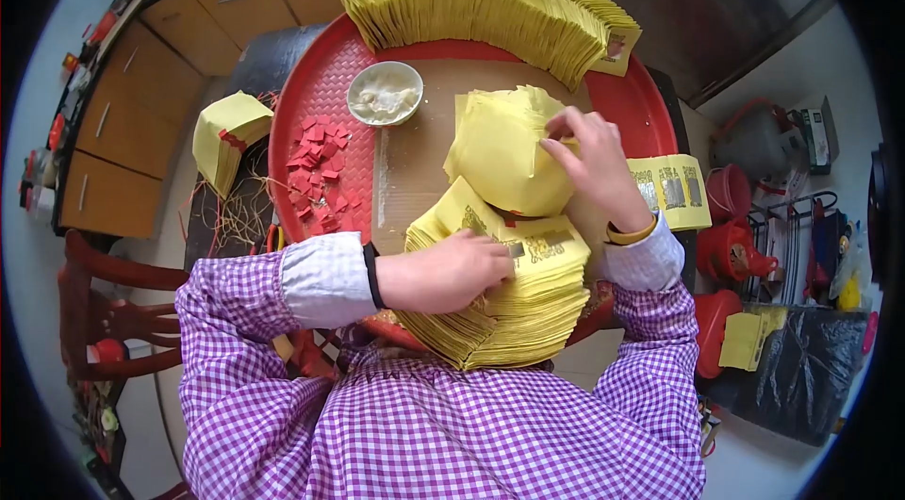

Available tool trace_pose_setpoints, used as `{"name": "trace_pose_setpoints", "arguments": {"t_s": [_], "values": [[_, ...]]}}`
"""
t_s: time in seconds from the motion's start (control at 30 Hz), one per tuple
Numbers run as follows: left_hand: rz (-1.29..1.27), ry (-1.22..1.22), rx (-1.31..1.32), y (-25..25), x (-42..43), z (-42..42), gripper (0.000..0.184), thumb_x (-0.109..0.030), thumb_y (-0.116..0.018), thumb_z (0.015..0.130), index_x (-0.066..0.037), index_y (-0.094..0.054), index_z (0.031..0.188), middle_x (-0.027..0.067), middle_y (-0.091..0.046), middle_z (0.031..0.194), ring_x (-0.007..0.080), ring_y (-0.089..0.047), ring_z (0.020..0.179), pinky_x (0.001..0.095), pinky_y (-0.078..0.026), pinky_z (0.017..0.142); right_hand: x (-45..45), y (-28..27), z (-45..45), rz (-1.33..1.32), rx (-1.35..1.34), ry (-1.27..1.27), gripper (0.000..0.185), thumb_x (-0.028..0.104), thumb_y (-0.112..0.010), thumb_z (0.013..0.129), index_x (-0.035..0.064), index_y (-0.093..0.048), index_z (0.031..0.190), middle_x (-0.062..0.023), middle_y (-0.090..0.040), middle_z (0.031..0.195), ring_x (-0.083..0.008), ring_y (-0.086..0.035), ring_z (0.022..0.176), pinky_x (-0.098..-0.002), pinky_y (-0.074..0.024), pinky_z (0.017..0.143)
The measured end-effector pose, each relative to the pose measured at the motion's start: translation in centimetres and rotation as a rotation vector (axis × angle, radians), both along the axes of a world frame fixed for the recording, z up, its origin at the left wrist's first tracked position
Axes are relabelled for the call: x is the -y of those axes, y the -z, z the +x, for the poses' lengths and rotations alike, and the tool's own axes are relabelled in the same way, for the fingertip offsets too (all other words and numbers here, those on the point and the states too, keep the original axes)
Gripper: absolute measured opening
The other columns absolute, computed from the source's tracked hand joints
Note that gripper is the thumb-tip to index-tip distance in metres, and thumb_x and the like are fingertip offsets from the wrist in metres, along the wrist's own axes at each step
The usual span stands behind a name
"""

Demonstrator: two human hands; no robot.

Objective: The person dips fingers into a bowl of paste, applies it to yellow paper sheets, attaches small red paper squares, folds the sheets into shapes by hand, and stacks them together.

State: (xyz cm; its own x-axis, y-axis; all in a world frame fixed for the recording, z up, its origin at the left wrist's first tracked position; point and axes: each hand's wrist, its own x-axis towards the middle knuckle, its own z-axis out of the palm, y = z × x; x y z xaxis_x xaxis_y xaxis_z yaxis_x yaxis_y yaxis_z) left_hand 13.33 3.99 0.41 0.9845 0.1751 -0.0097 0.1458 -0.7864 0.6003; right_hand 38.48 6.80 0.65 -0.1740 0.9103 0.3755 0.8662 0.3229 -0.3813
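Observation:
A thick fanned stack of printed yellow paper [509, 311] leans over the near edge of a round red tray. My left hand [451, 271] lies on this stack, its fingers curled against the upper printed sheets; the fingertips are partly hidden. Beyond it, plain yellow paper sheets [500, 142] stand in a bulging pile. My right hand [594, 161] is at the right side of that pile, thumb and fingers closed at the edge of a sheet. A small bit of red shows where the two piles meet.
On the red tray [311, 57] are a bowl of white paste [385, 93], red paper squares [320, 165], cardboard [401, 189] and a long curved row of folded yellow paper [471, 5]. A yellow bundle [226, 137] lies left; printed sheets [671, 189] lie right.

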Motion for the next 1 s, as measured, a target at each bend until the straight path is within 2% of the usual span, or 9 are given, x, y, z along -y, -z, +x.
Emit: {"name": "trace_pose_setpoints", "arguments": {"t_s": [0.07, 0.2, 0.33, 0.53, 0.67, 0.7, 0.83, 0.87, 1.0], "values": [[-0.448, -0.302, -0.223, -1.8, -1.6, 0.7, 0.012, -0.008, -0.062, 0.087, -0.005, -0.063, 0.099, 0.0101, -0.064, 0.098, 0.0206, -0.061, 0.085, 0.0326, -0.049, 0.076, 1.1, -1.6, -0.6, 0.016, -0.004, -0.018, 0.031, 0.031, -0.067, 0.085, 0.0087, -0.058, 0.105, -0.0055, -0.065, 0.094, -0.0223, -0.058, 0.091, -0.0382, -0.0398, 0.092], [-0.475, -0.484, -0.12, -0.4, -5.6, 1.7, 0.012, -0.008, -0.065, 0.086, -0.002, -0.061, 0.095, 0.0102, -0.063, 0.086, 0.0195, -0.058, 0.072, 0.0311, -0.049, 0.065, 4.1, -3.3, -2.7, -0.014, 0.002, -0.234, 0.028, 0.025, -0.069, 0.085, 0.008, -0.057, 0.104, -0.007, -0.067, 0.089, -0.0248, -0.06, 0.085, -0.0384, -0.0406, 0.091], [-0.44, -0.452, -0.014, 0.4, -5.4, 2.7, 0.021, -0.009, -0.069, 0.084, -0.003, -0.058, 0.101, 0.0076, -0.062, 0.079, 0.0169, -0.055, 0.066, 0.0303, -0.048, 0.061, 4.8, -2.4, -3.9, -0.519, -0.122, -0.119, 0.026, 0.016, -0.071, 0.083, 0.0061, -0.057, 0.103, -0.0082, -0.068, 0.08, -0.0264, -0.062, 0.076, -0.0361, -0.0445, 0.085], [-0.305, -0.565, 0.263, 0.8, -6.6, 1.2, 0.026, -0.008, -0.07, 0.085, -0.004, -0.057, 0.107, 0.0054, -0.062, 0.073, 0.0183, -0.056, 0.064, 0.0307, -0.046, 0.058, 3.6, -2.4, -3.0, -0.371, -0.087, -0.041, 0.029, 0.009, -0.072, 0.081, 0.0049, -0.056, 0.105, -0.0081, -0.069, 0.073, -0.0265, -0.063, 0.068, -0.0336, -0.0478, 0.076], [-0.319, -0.683, 0.12, -1.2, -4.3, 0.7, 0.025, -0.006, -0.065, 0.088, -0.005, -0.056, 0.111, 0.0096, -0.066, 0.08, 0.024, -0.06, 0.066, 0.0336, -0.048, 0.07, 4.2, -2.1, -2.4, -0.39, -0.18, -0.189, 0.026, 0.009, -0.071, 0.08, 0.0044, -0.059, 0.103, -0.0072, -0.069, 0.07, -0.0252, -0.063, 0.063, -0.032, -0.0489, 0.068], [-0.323, -0.682, 0.118, -1.0, -4.1, 0.9, 0.025, -0.006, -0.065, 0.088, -0.005, -0.056, 0.111, 0.0096, -0.066, 0.08, 0.024, -0.06, 0.066, 0.0336, -0.048, 0.07, 4.3, -2.1, -2.5, -0.394, -0.18, -0.187, 0.026, 0.009, -0.071, 0.08, 0.0044, -0.059, 0.103, -0.0072, -0.069, 0.07, -0.0252, -0.063, 0.063, -0.032, -0.0489, 0.068], [-0.237, -0.557, 0.232, -0.2, -4.3, 1.7, 0.032, -0.002, -0.066, 0.085, -0.01, -0.057, 0.114, 0.0071, -0.065, 0.098, 0.0206, -0.061, 0.087, 0.0333, -0.039, 0.089, 4.1, -2.6, -3.3, -0.526, -0.18, -0.195, 0.022, 0.012, -0.071, 0.081, 0.0049, -0.063, 0.1, -0.0051, -0.069, 0.068, -0.0221, -0.062, 0.059, -0.0306, -0.0486, 0.069], [-0.235, -0.555, 0.232, -0.3, -4.2, 1.7, 0.032, -0.002, -0.066, 0.085, -0.01, -0.057, 0.114, 0.0071, -0.065, 0.098, 0.0206, -0.061, 0.087, 0.0333, -0.039, 0.089, 4.0, -2.6, -3.3, -0.524, -0.181, -0.194, 0.022, 0.012, -0.071, 0.081, 0.0049, -0.063, 0.1, -0.0051, -0.069, 0.068, -0.0221, -0.062, 0.059, -0.0306, -0.0486, 0.069], [0.312, -0.625, 0.427, -0.5, -3.1, 1.4, 0.036, -0.002, -0.065, 0.082, -0.012, -0.058, 0.115, 0.0089, -0.062, 0.112, 0.0206, -0.059, 0.099, 0.033, -0.031, 0.097, 2.9, -2.4, -2.4, -0.378, -0.015, -0.179, 0.021, 0.019, -0.07, 0.082, 0.0047, -0.067, 0.098, -0.0042, -0.068, 0.065, -0.0199, -0.06, 0.054, -0.0285, -0.048, 0.069]]}}
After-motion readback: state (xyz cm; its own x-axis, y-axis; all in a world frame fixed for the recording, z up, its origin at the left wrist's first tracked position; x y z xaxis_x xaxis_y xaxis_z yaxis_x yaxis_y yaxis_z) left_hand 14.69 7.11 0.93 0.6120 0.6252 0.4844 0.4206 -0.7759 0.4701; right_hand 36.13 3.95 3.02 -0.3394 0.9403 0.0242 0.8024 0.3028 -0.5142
